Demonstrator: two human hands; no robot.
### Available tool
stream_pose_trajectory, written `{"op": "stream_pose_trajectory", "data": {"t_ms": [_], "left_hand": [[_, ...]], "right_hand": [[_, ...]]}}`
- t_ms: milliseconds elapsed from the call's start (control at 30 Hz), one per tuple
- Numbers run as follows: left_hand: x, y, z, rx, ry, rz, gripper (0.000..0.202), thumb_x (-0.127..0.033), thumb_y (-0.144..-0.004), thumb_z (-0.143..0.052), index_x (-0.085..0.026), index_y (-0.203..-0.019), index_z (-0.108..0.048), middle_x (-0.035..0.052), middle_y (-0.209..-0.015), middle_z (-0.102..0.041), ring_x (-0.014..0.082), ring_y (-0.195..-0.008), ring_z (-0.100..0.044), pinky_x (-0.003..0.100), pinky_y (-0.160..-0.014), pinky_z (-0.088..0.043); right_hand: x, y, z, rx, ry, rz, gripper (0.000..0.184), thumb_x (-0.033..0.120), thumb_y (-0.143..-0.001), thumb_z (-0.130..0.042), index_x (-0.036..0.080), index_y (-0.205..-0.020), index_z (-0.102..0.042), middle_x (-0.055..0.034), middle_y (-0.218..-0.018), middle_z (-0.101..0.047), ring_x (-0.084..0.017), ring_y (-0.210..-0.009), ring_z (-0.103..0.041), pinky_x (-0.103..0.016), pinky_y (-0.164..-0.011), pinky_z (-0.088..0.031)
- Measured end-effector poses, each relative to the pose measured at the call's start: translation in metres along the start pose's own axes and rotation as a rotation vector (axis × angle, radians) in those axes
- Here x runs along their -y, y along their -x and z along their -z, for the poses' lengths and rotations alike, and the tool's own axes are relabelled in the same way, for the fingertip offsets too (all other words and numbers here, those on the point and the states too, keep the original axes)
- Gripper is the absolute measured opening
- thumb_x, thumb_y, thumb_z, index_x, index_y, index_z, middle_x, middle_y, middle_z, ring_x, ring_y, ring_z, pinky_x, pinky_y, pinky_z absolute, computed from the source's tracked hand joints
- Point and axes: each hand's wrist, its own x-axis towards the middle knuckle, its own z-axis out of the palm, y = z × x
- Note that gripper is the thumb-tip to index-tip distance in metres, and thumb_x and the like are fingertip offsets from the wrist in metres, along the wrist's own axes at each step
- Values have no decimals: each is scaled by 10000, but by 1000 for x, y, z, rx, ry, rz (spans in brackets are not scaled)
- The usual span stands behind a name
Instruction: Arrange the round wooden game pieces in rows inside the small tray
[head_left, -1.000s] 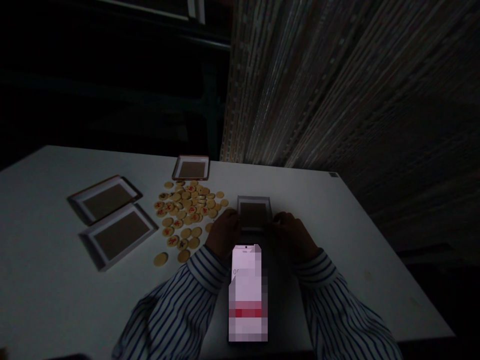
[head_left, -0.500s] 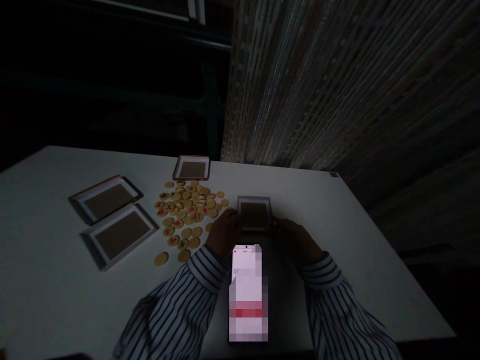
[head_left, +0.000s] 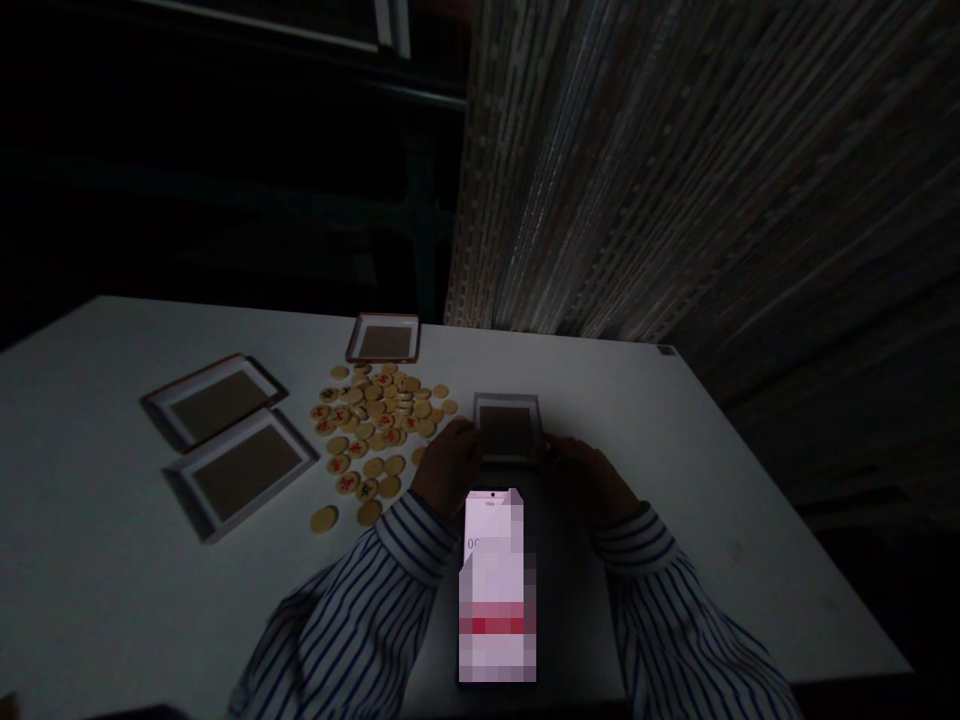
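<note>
The scene is dim. A small open box [head_left: 507,428] with a pale rim and brown inside sits on the white table [head_left: 112,580]. My left hand [head_left: 446,468] grips its left edge, fingers curled. At the box's right edge my right hand [head_left: 589,478] is curled the same way. Both sleeves are striped. A pile of round yellow game pieces [head_left: 375,425], some with red marks, lies just left of my left hand. A lit phone [head_left: 496,585], its screen blurred, stands between my forearms.
Two larger shallow trays [head_left: 217,398] [head_left: 241,470] lie at the left of the table. A small box [head_left: 383,339] sits behind the pieces. A tall stack of layered board [head_left: 675,170] rises behind the table's right part. The table's right edge runs near my right arm.
My right hand has drawn slightly lower and closer along the box's right edge. The box and my left hand have stayed in place.
</note>
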Motion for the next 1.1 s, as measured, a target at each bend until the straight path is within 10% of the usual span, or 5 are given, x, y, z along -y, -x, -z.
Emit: {"op": "stream_pose_trajectory", "data": {"t_ms": [633, 1100], "left_hand": [[-5, 5, 54, -310, 165, 12, 182, -216, -823, -514, -175, -937, -650, 63, -974, -658, 165, -925, -600, 323, -857, -489], [37, 46, 130, -485, 58, 261, 280, -398, -789, -539, -175, -883, -680, 48, -943, -679, 143, -755, -626, 258, -690, -528]], "right_hand": [[-16, 2, 6, -484, -66, -35, 315, 307, -872, -395, 154, -1014, -630, -97, -856, -681, -170, -682, -606, -306, -648, -484], [11, -7, 22, -378, -6, 173, 324, 315, -891, -380, 135, -979, -635, -110, -847, -668, -196, -752, -597, -325, -675, -443]]}}
